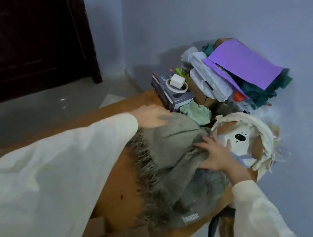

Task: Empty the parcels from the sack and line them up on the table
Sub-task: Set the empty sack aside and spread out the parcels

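We have both hands flat and gripping nothing, left hand (152, 117) on the far-left end of the grey fringed cloth (168, 162), right hand (215, 152) between it and the dog-faced sack (246, 138), nearer the sack.

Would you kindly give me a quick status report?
Both hands, left and right, open on grey fringed cloth. No parcels visible. Table cluttered: dog-face bag, boxes.

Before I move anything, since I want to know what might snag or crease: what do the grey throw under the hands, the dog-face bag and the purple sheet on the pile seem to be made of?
Grey throw: soft woven cloth, perhaps wool, matte; frayed fringe along its edge.
Dog-face bag: cream fabric, likely canvas or cotton, with limp folds.
Purple sheet: stiff paper or card, flat and matte.
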`<action>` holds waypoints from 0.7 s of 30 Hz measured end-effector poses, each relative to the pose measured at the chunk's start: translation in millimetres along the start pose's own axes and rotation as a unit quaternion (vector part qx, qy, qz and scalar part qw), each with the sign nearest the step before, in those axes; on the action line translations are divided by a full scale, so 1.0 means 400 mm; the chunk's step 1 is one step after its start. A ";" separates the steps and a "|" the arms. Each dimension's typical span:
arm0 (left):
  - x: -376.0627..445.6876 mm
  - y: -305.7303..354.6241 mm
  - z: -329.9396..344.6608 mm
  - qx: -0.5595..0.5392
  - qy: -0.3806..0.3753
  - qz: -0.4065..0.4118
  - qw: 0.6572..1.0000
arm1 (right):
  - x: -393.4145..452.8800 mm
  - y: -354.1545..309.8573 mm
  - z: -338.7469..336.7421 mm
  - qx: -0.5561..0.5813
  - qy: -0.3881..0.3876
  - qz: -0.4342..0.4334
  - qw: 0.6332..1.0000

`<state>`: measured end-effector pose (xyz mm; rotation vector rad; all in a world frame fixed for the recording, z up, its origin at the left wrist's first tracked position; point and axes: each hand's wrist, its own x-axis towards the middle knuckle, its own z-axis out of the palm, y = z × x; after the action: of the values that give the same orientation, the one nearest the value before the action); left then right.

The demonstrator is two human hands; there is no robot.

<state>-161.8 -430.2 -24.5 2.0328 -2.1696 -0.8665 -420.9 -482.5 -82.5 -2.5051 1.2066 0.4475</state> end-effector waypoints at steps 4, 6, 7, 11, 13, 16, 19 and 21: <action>-0.191 0.022 -0.173 0.013 -0.006 -0.040 0.999 | -0.118 -0.020 -0.130 0.087 -0.013 0.028 0.996; -0.320 0.037 -0.215 0.028 -0.008 -0.060 0.998 | -0.205 -0.073 -0.163 0.112 -0.055 0.026 0.992; -0.384 0.040 -0.221 0.025 -0.014 -0.070 0.997 | -0.239 -0.102 -0.163 0.132 -0.053 0.017 0.990; -0.620 0.069 -0.163 -0.005 -0.101 -0.115 0.988 | -0.351 -0.274 -0.118 0.217 0.010 -0.051 0.975; -0.715 0.076 -0.091 0.009 -0.146 -0.144 0.979 | -0.389 -0.367 -0.080 0.208 -0.034 -0.078 0.974; -0.835 0.072 0.048 0.052 -0.131 -0.147 0.979 | -0.445 -0.467 -0.030 0.166 -0.066 -0.112 0.978; -0.907 0.069 0.211 0.086 -0.108 -0.152 0.979 | -0.495 -0.499 -0.001 0.169 -0.073 -0.121 0.975; -0.915 0.072 0.319 0.144 -0.102 -0.161 0.971 | -0.510 -0.503 0.003 0.211 -0.061 -0.109 0.970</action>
<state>-188.2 -43.5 2.8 2.5996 -2.2126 -0.8646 -382.6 -222.4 30.9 -2.1745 0.8606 0.2517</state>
